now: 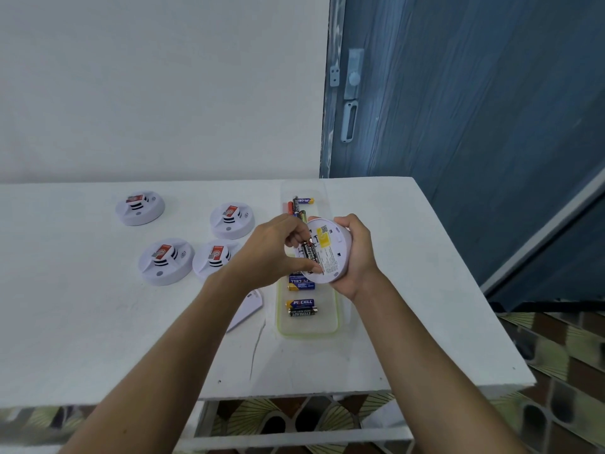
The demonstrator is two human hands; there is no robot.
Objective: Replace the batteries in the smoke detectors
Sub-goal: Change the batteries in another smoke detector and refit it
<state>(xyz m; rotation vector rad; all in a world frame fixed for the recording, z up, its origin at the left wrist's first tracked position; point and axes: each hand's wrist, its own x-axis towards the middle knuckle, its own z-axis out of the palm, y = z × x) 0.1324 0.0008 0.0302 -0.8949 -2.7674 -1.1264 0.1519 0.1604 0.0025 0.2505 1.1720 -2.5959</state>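
- Both forearms reached forward over the table (pixel 98 322), with the hands meeting above the clear tray (pixel 307 332).
- The right hand (pixel 352 257) cupped the held smoke detector (pixel 330 247) from the right. Its fingers were curled over the far rim and its palm was under the near edge. The detector was lifted off the table and tilted, with the labelled back and its yellow sticker facing the camera.
- The left hand (pixel 271 253) was turned in toward the detector's back, with thumb and fingers curled close together on a black battery (pixel 310 255) lying in the open compartment. I could not tell whether the battery was fully seated.
- The tray lay lengthwise on the table under the hands. At its near end were a blue-and-yellow battery (pixel 300 303) and a black one (pixel 302 311) side by side. Another blue one (pixel 301 283) lay just below the detector, and a cluster of loose batteries (pixel 299 204) lay at the far end.
- Four other smoke detectors stood face up on the table to the left: far left (pixel 140 208), far middle (pixel 231 220), near left (pixel 165 261) and near middle (pixel 214 258). The last was partly hidden by the left wrist.
- A flat white cover piece (pixel 248 306) lay beside the tray, half under the left forearm.
- The table was white and stood against a white wall (pixel 163 77). A blue door (pixel 458 109) with a pale latch (pixel 353 77) was behind it on the right, and a patterned tile floor (pixel 573 355) showed below.
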